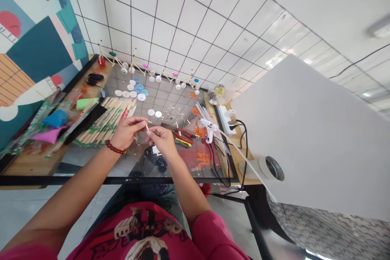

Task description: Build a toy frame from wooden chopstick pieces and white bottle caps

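Observation:
Close together over the glass tabletop, my left hand (131, 131) and my right hand (161, 139) both pinch small pieces of wooden stick (147, 126). Whether the pieces are joined cannot be told at this size. To the left lies a heap of wooden chopsticks (106, 124) in printed wrappers. Just beyond my fingers are two white bottle caps (154, 113). Right of my right hand rest red-handled pliers (184, 134) and a yellow-green cutter (184, 142). A white glue gun (209, 129) stands farther right.
Small stick-and-cap models (164, 74) line the back edge. White and blue caps (134, 89) sit in front of them. Blue and pink clay packets (55, 124) lie left. A power strip (227, 120) with black cables runs along the right edge. Scraps litter the glass.

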Demonstrator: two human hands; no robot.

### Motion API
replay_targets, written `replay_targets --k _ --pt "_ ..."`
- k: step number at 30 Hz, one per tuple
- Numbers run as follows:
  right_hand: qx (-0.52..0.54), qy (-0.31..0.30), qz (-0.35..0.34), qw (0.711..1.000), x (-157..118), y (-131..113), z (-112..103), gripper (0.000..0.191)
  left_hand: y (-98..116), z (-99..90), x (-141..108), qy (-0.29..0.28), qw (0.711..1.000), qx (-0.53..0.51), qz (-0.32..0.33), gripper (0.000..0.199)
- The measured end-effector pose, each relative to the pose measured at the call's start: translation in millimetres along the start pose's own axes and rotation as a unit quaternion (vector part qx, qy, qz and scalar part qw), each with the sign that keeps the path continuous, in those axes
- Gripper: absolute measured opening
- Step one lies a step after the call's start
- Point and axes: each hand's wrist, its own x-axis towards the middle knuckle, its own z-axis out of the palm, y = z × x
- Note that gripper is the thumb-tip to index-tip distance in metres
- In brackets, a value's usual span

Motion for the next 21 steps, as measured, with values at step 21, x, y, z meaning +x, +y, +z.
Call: replay_targets --k 21 --pt "-0.351 0.122 -0.125 0.920 -44.8 2.8 -98.6 0.008 11.6 -2.4 -0.3 -0.023 0.996 -0.059 -0.070 0.042"
